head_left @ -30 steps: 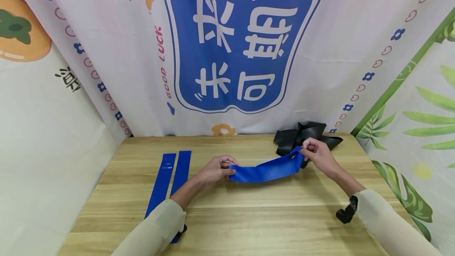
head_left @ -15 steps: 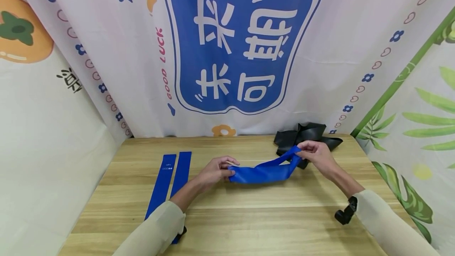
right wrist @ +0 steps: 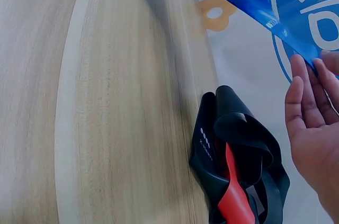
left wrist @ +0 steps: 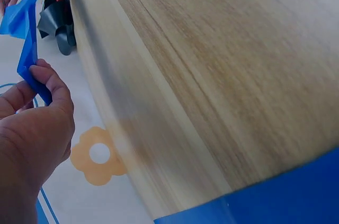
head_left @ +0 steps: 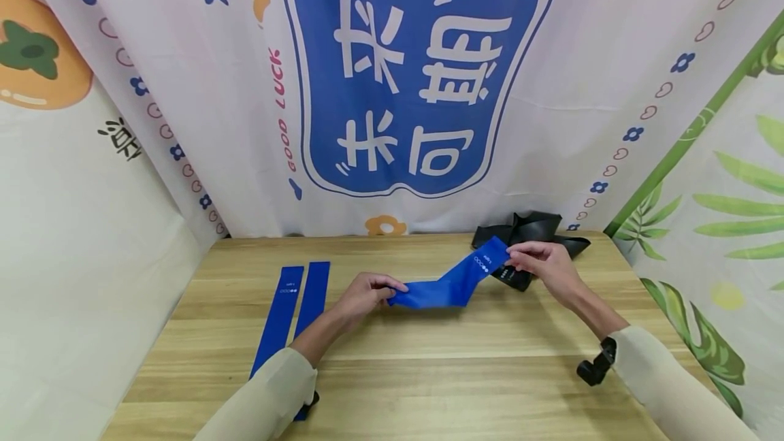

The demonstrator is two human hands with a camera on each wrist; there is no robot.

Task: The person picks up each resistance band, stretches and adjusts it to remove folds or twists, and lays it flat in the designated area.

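A blue resistance band (head_left: 431, 293), with small white print near its right end, is stretched loosely between my two hands over the back of the table. My left hand (head_left: 364, 296) pinches its left end between thumb and fingers, as the left wrist view shows from behind the hand (left wrist: 45, 123). At the raised, twisted right end, my right hand (head_left: 548, 267) pinches the band's corner. In the right wrist view the band (right wrist: 249, 4) runs up and away from the fingertips. Two more blue bands (head_left: 275, 318) lie flat side by side to the left, partly under my left forearm.
Just behind my right hand, a crumpled heap of black bands (head_left: 533, 226) sits at the back right of the wooden table (head_left: 429, 386). A red band (right wrist: 233, 192) shows inside the heap. Printed cloth (head_left: 245, 87) hangs behind the table.
My right hand has shifted slightly left and turned the band's right end, so its printed face now shows. The band has gone from an opened loop to a flatter, bent strip.
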